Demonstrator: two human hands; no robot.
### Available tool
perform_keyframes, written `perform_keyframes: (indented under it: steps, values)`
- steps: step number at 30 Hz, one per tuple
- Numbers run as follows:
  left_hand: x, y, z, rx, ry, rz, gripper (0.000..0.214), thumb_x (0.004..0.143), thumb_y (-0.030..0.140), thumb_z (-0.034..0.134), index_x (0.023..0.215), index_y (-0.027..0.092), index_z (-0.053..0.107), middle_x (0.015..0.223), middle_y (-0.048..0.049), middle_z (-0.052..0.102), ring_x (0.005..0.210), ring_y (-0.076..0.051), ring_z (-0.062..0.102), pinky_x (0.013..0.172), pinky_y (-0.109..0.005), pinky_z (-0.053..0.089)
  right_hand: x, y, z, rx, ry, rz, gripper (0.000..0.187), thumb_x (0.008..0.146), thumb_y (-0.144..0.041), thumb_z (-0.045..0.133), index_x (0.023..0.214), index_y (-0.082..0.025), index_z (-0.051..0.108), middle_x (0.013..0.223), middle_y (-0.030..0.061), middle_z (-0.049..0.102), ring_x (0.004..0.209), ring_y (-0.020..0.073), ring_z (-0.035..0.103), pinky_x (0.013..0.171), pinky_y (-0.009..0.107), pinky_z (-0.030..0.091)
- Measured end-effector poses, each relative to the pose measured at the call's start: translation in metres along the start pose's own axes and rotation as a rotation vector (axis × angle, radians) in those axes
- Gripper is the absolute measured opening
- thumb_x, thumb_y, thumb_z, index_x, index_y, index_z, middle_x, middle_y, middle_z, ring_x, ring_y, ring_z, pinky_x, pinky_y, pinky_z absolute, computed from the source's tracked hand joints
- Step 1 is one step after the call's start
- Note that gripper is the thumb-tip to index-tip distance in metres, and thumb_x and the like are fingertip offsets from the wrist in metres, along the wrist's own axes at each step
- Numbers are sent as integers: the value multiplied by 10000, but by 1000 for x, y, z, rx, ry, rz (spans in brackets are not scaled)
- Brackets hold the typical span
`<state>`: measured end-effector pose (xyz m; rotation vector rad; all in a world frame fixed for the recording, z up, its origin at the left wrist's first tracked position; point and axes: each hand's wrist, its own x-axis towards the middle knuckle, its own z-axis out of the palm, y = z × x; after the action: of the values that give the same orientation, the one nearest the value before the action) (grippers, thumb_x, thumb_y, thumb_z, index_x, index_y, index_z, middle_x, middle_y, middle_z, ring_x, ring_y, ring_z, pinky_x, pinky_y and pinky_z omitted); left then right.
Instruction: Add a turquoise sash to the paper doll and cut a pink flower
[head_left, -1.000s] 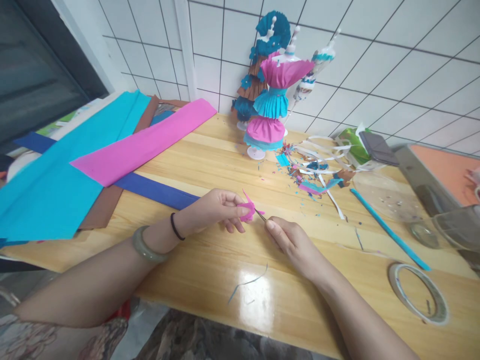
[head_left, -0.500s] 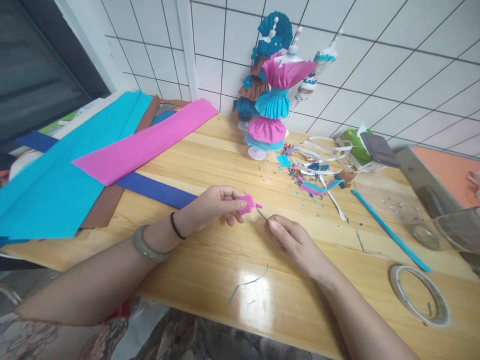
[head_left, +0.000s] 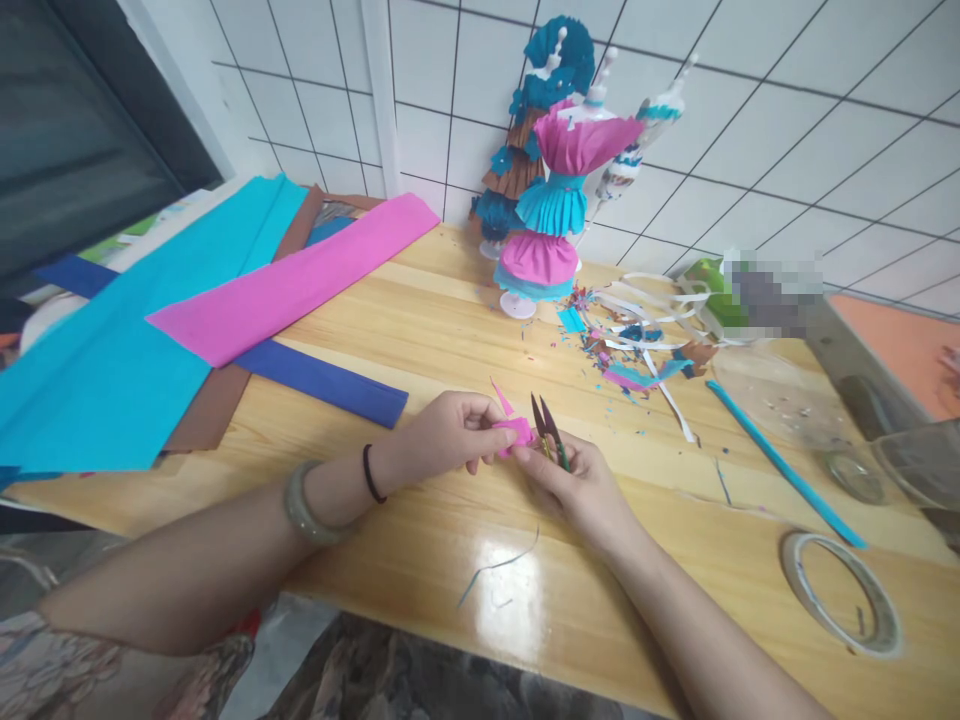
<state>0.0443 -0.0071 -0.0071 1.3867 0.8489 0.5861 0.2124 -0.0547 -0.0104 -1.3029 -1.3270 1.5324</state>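
Note:
My left hand (head_left: 450, 435) pinches a small pink crepe paper piece (head_left: 514, 430) just above the wooden table (head_left: 420, 340). My right hand (head_left: 581, 485) is closed round small scissors (head_left: 547, 425), whose two blades stick up and stand slightly apart beside the pink piece. Both hands meet near the table's middle. A bangle and a black band sit on my left wrist.
Crepe sheets lie at the left: cyan (head_left: 112, 350), pink (head_left: 300, 275), dark blue (head_left: 330, 385), brown. Paper-dressed figures (head_left: 551, 200) stand by the tiled wall. Paper scraps (head_left: 630, 345), a cyan strip (head_left: 780, 460), a tape roll (head_left: 836, 590) and clear containers (head_left: 900, 460) sit at the right.
My right hand has moved left to meet the left hand, and the scissors' blades now point up and show plainly. The pink piece has been folded smaller between my left fingers.

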Motion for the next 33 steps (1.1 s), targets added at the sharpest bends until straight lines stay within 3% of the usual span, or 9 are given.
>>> perform_keyframes:
  steps: [8,16,20,26,33]
  values:
    - [0,-5,-4,-13,-14,-41,305,746,428,599,728,123,609,563,17,554,424,-50,478,410,-175,348,0,2,-3,-35,40,55,300,715,-459,655,739,-172,572,393,-100,301,350,51,218,385,223,170]
    - [2,-6,-6,-113,7,-96,245,729,370,611,667,138,562,542,35,549,401,-40,457,401,-169,323,-2,1,-7,-76,-22,76,291,730,-420,655,817,-162,552,463,-103,272,374,42,224,372,206,155]
    - [1,-4,-4,-26,2,-77,267,743,397,593,707,132,601,550,29,545,420,-45,470,409,-169,342,-3,0,-6,14,-80,64,301,755,-415,641,894,-158,570,469,-104,271,372,41,199,362,208,136]
    - [1,-4,-2,23,-39,-18,286,765,409,575,719,129,612,573,20,553,443,-44,471,424,-166,368,-1,-2,-2,60,-55,84,290,724,-427,665,735,-157,562,426,-107,280,351,33,191,355,213,128]
    - [2,-9,-5,-7,-34,-64,299,747,431,589,699,136,589,569,15,563,434,-60,488,406,-178,343,-1,-2,-3,17,-41,86,312,712,-439,663,784,-141,605,413,-109,272,354,32,193,371,215,137]
